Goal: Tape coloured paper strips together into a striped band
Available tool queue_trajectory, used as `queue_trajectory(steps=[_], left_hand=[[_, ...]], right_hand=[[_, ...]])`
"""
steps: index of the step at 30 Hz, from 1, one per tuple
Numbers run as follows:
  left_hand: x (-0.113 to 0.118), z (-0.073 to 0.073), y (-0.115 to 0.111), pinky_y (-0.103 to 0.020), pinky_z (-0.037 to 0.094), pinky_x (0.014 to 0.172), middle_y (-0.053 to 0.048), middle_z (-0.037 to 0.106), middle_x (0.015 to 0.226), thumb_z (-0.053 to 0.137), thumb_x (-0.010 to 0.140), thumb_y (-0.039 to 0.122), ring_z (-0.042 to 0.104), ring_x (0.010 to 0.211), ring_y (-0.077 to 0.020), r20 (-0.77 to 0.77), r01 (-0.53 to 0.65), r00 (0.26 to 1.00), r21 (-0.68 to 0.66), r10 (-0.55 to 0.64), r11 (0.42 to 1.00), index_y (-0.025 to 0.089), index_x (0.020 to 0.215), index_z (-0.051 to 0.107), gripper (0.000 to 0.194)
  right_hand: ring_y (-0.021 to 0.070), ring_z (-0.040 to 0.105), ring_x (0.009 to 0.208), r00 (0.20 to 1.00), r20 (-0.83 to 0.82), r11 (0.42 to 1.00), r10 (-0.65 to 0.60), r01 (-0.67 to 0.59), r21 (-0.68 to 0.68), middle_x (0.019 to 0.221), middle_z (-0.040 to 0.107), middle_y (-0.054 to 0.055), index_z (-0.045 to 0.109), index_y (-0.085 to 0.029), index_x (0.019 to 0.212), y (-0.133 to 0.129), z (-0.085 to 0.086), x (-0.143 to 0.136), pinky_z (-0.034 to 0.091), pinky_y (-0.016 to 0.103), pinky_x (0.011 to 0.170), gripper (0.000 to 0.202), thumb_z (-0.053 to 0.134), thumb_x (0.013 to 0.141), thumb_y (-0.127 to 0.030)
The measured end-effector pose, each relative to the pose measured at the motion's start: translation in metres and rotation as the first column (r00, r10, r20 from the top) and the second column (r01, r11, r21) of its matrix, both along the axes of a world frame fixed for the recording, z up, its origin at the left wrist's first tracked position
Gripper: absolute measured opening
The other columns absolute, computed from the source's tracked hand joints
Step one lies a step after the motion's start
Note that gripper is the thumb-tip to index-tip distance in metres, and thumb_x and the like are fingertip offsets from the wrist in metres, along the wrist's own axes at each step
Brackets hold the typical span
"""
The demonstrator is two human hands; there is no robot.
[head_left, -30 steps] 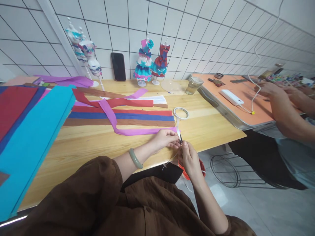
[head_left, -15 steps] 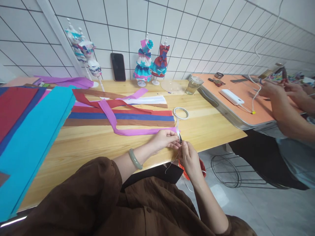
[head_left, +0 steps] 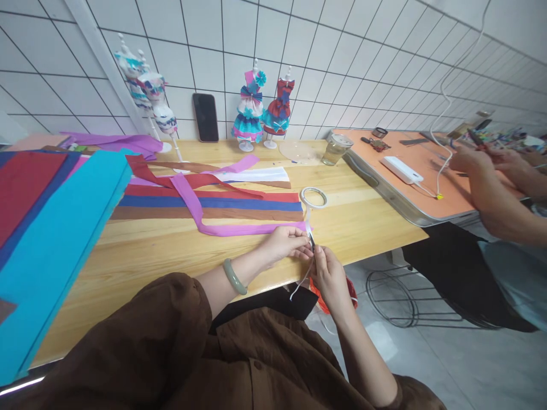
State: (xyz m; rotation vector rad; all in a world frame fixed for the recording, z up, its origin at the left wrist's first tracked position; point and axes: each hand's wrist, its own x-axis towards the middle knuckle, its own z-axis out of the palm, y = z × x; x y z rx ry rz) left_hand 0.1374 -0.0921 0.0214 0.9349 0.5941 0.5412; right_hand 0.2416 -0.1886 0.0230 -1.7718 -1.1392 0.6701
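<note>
Beside the table's front edge, my left hand [head_left: 287,244] is closed in a pinch on the loose end of a narrow white tape strip [head_left: 307,215]. The strip runs down from a tape roll [head_left: 314,197] lying on the wood. My right hand [head_left: 330,274] is closed around what looks like small scissors; their slim dark and silver blades [head_left: 311,241] point up against the tape, and the handles are hidden. Below my fingers dangles a thin pale strand [head_left: 299,285]. A purple crepe paper strip [head_left: 239,229] ends just behind my left hand.
Red, blue and brown paper strips [head_left: 213,203] lie across the table; large turquoise sheets [head_left: 72,233] are at left. Small dressed mannequins [head_left: 248,117], a phone [head_left: 205,117] and a cup [head_left: 337,150] stand at the back. Another person's hands [head_left: 474,162] work over the orange table [head_left: 453,199].
The blades at the tape have turned slightly, showing more silver. More of the pale strand hangs below my hands. The other person's hands have shifted a little.
</note>
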Motion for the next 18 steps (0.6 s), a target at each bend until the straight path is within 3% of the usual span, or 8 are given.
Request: queue_trajectory(steps=[18], left_hand=[[-0.0012, 0.0020, -0.0013, -0.024, 0.051, 0.062, -0.006, 0.065, 0.066, 0.060, 0.079, 0.013, 0.064, 0.059, -0.0101, 0.001, 0.001, 1.000, -0.021, -0.001, 1.000, 0.009, 0.076, 0.055, 0.007]], right_hand=[[0.0130, 0.040, 0.046, 1.000, 0.003, 1.000, -0.014, 0.014, 0.021, 0.051, 0.046, -0.002, 0.053, -0.020, 0.075, 0.0006, -0.0040, -0.0013, 0.031, 0.025, 0.045, 0.043, 0.036, 0.085, -0.057]])
